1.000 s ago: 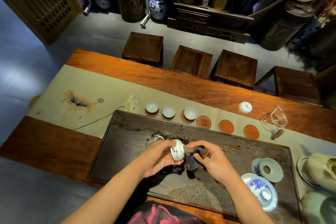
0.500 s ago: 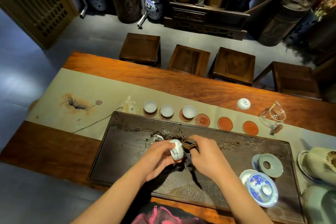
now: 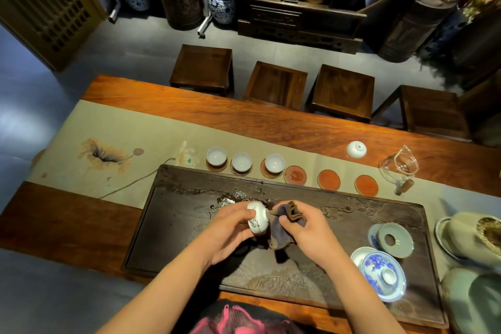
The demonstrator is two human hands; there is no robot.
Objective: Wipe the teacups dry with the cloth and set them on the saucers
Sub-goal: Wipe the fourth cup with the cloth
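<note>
Head view: left hand [image 3: 230, 228] grip curled round white teacup [image 3: 257, 221] tipped sideways above dark tray [image 3: 173, 225]; right hand [image 3: 306, 233] pinches dark cloth [image 3: 282, 225] against cup's mouth. Cup has small ink sketch.

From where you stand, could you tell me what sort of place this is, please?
Most likely a traditional tea room or tea shop. A carved dark tea tray lies on a long wooden table, small teacups sit on a row of saucers beside it, and blue-and-white porcelain jars stand on the floor behind.
</note>
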